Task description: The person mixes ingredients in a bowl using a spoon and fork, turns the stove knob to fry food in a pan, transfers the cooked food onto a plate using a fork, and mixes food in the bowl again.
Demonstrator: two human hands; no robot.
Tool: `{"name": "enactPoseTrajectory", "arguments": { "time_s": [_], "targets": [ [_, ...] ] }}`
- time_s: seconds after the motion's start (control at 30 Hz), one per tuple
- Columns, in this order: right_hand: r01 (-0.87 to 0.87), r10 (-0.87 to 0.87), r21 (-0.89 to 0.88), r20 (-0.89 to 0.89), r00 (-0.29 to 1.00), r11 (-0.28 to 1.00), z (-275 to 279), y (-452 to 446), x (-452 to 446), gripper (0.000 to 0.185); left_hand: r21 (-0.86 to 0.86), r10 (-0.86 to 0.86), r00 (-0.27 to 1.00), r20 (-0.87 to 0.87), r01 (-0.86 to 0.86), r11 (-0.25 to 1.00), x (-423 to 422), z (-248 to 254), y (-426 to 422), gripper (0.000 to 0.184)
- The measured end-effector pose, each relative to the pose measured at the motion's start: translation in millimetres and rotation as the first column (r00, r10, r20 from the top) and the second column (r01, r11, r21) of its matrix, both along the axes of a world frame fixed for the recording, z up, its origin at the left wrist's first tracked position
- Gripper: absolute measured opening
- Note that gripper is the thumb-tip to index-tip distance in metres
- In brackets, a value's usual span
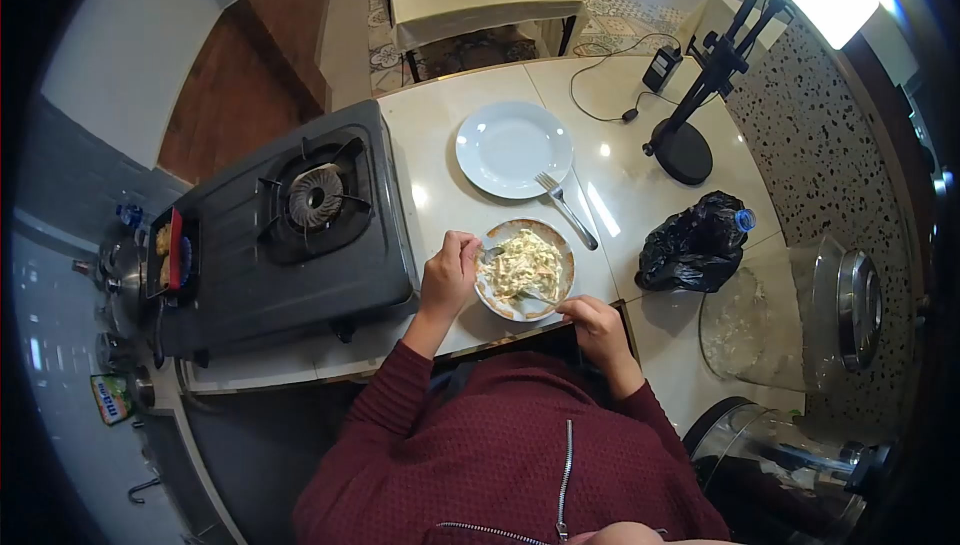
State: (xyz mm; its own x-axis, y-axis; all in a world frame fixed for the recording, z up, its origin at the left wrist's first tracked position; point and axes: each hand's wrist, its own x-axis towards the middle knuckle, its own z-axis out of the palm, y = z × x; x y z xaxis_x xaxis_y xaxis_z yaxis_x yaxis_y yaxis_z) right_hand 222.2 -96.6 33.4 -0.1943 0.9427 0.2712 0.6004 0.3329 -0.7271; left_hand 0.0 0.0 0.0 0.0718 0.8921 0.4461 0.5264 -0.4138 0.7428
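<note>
A bowl with a brown-patterned rim [484, 295] holds a pale, creamy shredded salad [525, 263]. At its left side my left hand [452, 267] is closed around a metal utensil [491, 255], probably a spoon, whose end goes into the salad. From the lower right, my right hand [596, 329] pinches the handle of a second metal utensil [540, 297]; its tip is buried in the food, so its kind is hidden. Just beyond the bowl lies a fork [567, 211], its tines resting on the rim of a white plate [505, 160].
A black gas stove [270, 245] stands on the left. To the right are a black plastic bag with a blue-capped bottle neck [690, 243], a large clear jar [765, 320] and a black stand [684, 150] with a cable. The counter's front edge runs below the bowl.
</note>
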Motion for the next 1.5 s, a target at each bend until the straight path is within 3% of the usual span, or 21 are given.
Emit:
{"name": "enactPoseTrajectory", "arguments": {
  "time_s": [0.17,0.3,0.63,0.87,0.97,1.07,1.2,1.37,1.5],
  "targets": [
    [0.071,-0.070,0.006,-0.077,0.995,0.997,18.8,2.5,10.5,0.020,0.016,-0.017,1.000,0.012,0.017,1.000,-3.3,0.9,-0.1,0.010],
    [0.117,-0.117,-0.005,-0.008,0.993,0.993,45.2,1.0,31.2,0.017,-0.015,-0.011,1.000,0.028,0.012,1.000,-4.0,-0.5,-0.3,0.010],
    [0.075,-0.076,-0.027,-0.050,0.996,0.997,0.4,4.2,14.4,0.015,-0.004,-0.013,1.000,-0.005,0.013,1.000,-2.7,0.3,-1.6,0.010],
    [0.040,-0.041,-0.037,-0.023,0.999,0.999,54.5,-9.4,31.6,0.022,0.021,-0.022,1.000,0.005,0.022,1.000,-2.4,-1.5,-0.9,0.009],
    [0.008,-0.009,-0.112,-0.010,1.000,0.994,47.0,-12.1,31.4,0.028,0.005,-0.022,1.000,-0.003,0.022,1.000,-2.2,-2.1,-1.0,0.009],
    [-0.033,0.032,-0.101,-0.012,0.999,0.994,28.8,-7.7,17.4,0.020,-0.006,-0.020,1.000,-0.004,0.020,1.000,-1.1,2.8,-1.3,0.009],
    [-0.016,0.016,0.025,0.030,0.999,1.000,6.0,-3.8,3.9,0.016,0.008,-0.028,0.999,-0.020,0.028,1.000,-0.8,1.5,-1.2,0.009],
    [0.157,-0.157,0.004,-0.030,0.987,0.988,19.5,-5.0,21.3,0.009,0.199,-0.007,0.998,-0.062,0.020,0.980,-5.4,14.9,-8.0,0.008],
    [0.303,-0.293,0.061,-0.135,0.946,0.951,13.8,7.9,29.9,0.006,0.213,-0.016,1.000,-0.023,0.020,0.977,-8.1,22.9,-10.4,0.009]
  ]
}}
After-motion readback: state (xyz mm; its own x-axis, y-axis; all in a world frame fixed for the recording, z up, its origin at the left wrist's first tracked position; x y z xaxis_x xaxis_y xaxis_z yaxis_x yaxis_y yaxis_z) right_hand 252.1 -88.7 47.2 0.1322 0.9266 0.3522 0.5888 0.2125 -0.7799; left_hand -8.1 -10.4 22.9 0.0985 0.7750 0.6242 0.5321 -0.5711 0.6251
